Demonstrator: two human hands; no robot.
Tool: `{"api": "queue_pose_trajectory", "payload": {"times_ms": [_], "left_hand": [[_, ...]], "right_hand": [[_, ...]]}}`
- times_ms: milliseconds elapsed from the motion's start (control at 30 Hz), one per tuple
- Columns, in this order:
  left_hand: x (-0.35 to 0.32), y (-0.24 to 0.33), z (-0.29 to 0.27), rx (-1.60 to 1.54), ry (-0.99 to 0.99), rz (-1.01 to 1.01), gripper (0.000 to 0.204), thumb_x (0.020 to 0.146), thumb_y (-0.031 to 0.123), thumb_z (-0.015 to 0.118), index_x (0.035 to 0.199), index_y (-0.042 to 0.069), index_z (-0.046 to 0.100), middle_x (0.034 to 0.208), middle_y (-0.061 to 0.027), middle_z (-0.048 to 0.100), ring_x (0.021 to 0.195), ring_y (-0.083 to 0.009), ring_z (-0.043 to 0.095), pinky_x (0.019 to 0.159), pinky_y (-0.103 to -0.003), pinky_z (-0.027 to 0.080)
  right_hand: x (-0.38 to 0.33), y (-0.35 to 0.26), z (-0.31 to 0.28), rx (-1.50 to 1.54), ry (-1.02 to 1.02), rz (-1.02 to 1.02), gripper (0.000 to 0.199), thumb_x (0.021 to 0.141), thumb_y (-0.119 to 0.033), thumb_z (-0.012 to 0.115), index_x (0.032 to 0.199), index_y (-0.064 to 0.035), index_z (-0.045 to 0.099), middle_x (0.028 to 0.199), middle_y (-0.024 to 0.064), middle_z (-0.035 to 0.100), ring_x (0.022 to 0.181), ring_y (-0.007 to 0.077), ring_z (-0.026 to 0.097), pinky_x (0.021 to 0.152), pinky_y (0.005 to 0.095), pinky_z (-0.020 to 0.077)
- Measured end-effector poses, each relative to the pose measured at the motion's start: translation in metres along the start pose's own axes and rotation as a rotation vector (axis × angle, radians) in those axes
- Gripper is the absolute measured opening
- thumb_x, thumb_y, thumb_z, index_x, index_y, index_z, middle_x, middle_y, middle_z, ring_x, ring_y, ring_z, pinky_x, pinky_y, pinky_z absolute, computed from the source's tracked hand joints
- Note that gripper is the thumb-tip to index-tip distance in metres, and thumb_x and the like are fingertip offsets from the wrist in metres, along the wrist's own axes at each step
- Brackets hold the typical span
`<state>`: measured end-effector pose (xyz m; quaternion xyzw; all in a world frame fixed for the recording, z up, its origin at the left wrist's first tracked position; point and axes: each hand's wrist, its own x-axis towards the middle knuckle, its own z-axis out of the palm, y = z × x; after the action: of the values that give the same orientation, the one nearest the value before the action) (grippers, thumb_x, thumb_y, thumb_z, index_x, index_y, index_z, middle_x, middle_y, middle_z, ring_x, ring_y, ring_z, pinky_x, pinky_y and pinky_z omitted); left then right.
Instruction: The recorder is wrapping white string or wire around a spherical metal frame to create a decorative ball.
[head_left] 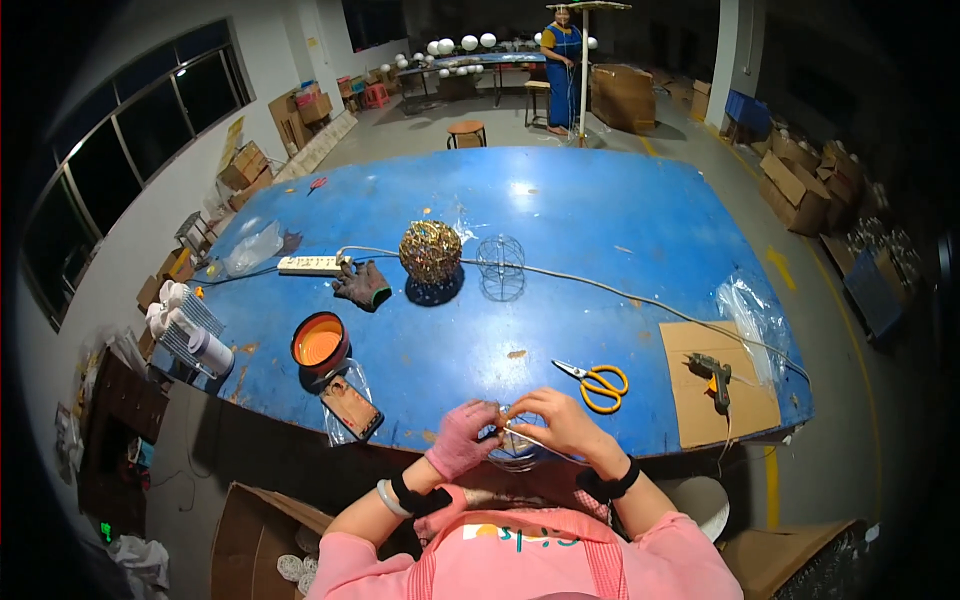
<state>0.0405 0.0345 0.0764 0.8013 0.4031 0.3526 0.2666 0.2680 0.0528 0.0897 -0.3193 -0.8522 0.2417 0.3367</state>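
At the table's near edge, my left hand [464, 442], in a pink glove with bare fingertips, closes on a round wire frame [514, 460]. My bare right hand [562, 422] meets it there, thumb and forefinger pinched at the frame's top. A thin pale cord [560, 455] leads from those fingers toward the lower right. The fingertips partly hide the contact point. Right of my hands lie yellow-handled scissors [604, 389], blades pointing left. Farther off, a ball wrapped in gold-brown strands [431, 250] stands beside a bare wire ball frame [500, 268].
On the blue table [560, 320] are an orange-lined bowl [320, 344], a phone [351, 406], a dark glove [362, 286] and a power strip [310, 265]. A glue gun [712, 381] rests on cardboard [690, 425]. A cable [620, 291] crosses the tabletop. Another person [562, 70] stands beyond.
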Motion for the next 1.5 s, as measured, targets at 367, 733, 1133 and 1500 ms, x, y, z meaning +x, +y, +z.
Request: {"api": "queue_pose_trajectory", "payload": {"times_ms": [367, 733, 1133, 1500], "left_hand": [[0.004, -0.016, -0.016, 0.465, -0.065, 0.738, 0.014, 0.081, 0.015, 0.067, 0.094, 0.012, 0.066, 0.106, -0.0069, 0.070, 0.067, -0.0204, 0.067, 0.052, -0.032, 0.052], [0.009, -0.014, -0.006, 0.471, -0.014, 0.730, 0.020, 0.082, 0.018, 0.067, 0.099, 0.007, 0.069, 0.103, -0.0069, 0.072, 0.069, -0.0213, 0.068, 0.055, -0.033, 0.054], [0.016, -0.007, -0.007, 0.406, -0.074, 0.599, 0.016, 0.084, 0.015, 0.064, 0.098, 0.007, 0.066, 0.099, -0.0089, 0.069, 0.066, -0.0247, 0.067, 0.055, -0.036, 0.054], [0.008, -0.017, 0.012, 0.323, 0.020, 0.589, 0.008, 0.085, 0.015, 0.065, 0.090, 0.008, 0.067, 0.105, -0.0097, 0.069, 0.065, -0.0244, 0.067, 0.052, -0.035, 0.054]], "right_hand": [[-0.005, 0.005, 0.028, 0.227, 0.051, 0.226, 0.014, 0.090, -0.015, 0.069, 0.099, -0.0060, 0.074, 0.098, 0.0096, 0.069, 0.090, 0.0248, 0.067, 0.080, 0.0334, 0.0521], [-0.007, 0.023, 0.011, 0.388, -0.034, 0.196, 0.013, 0.086, -0.010, 0.073, 0.097, -0.0050, 0.075, 0.100, 0.0080, 0.068, 0.095, 0.0208, 0.064, 0.085, 0.0317, 0.0500], [0.000, 0.044, 0.003, 0.438, -0.187, 0.143, 0.015, 0.090, -0.016, 0.070, 0.100, -0.0050, 0.074, 0.104, 0.0091, 0.068, 0.100, 0.0226, 0.064, 0.090, 0.0330, 0.0492], [-0.006, 0.015, -0.002, 0.360, -0.007, 0.137, 0.012, 0.087, -0.014, 0.071, 0.096, -0.0059, 0.074, 0.099, 0.0104, 0.070, 0.094, 0.0254, 0.066, 0.083, 0.0341, 0.0512]]}}
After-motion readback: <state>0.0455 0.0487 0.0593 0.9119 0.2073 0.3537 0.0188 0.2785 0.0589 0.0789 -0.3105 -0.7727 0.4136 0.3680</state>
